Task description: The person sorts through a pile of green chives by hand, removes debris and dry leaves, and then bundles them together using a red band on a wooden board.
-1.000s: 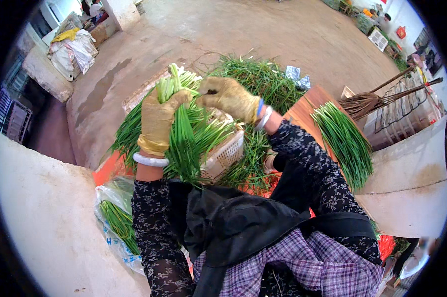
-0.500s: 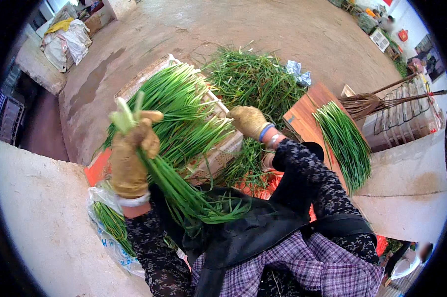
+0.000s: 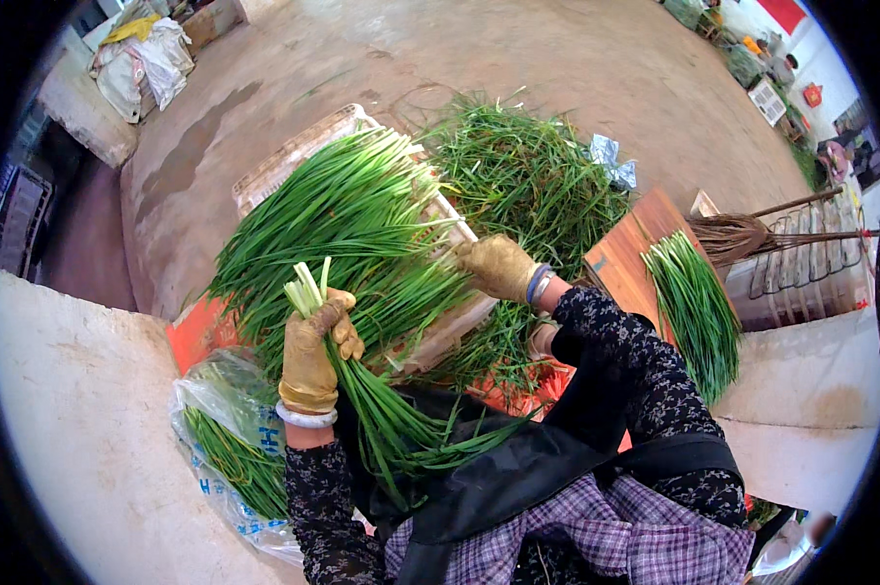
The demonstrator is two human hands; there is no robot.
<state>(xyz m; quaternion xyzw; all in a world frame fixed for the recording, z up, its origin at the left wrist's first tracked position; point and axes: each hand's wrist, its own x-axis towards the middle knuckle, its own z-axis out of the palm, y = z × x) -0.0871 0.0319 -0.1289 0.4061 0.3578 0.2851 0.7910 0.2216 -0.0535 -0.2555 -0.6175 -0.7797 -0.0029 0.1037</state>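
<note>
My left hand (image 3: 315, 351), in a tan work glove, is closed around a small bunch of garlic chives (image 3: 401, 429). The pale stem ends stick up above the fist, and the green leaves trail down to the right across my black apron (image 3: 489, 458). A large heap of chives (image 3: 313, 214) lies in a light plastic crate (image 3: 255, 190) just beyond that hand. At the crate's right edge is my right hand (image 3: 498, 268), gloved too, with its fingers pressed together. Whatever sits between those fingertips is too small to make out.
Loose grass-like trimmings (image 3: 518, 161) are piled behind the crate. On the right, a wooden board (image 3: 615, 244) carries a neat row of chives (image 3: 693, 312), with a broom (image 3: 742, 234) beyond it. A clear plastic bag (image 3: 191, 390) with more greens lies at left, beside a low wall (image 3: 79, 419).
My left hand has come down and to the right with the bunch, nearer my lap. My right hand stays by the crate's edge. The whole view has shifted slightly.
</note>
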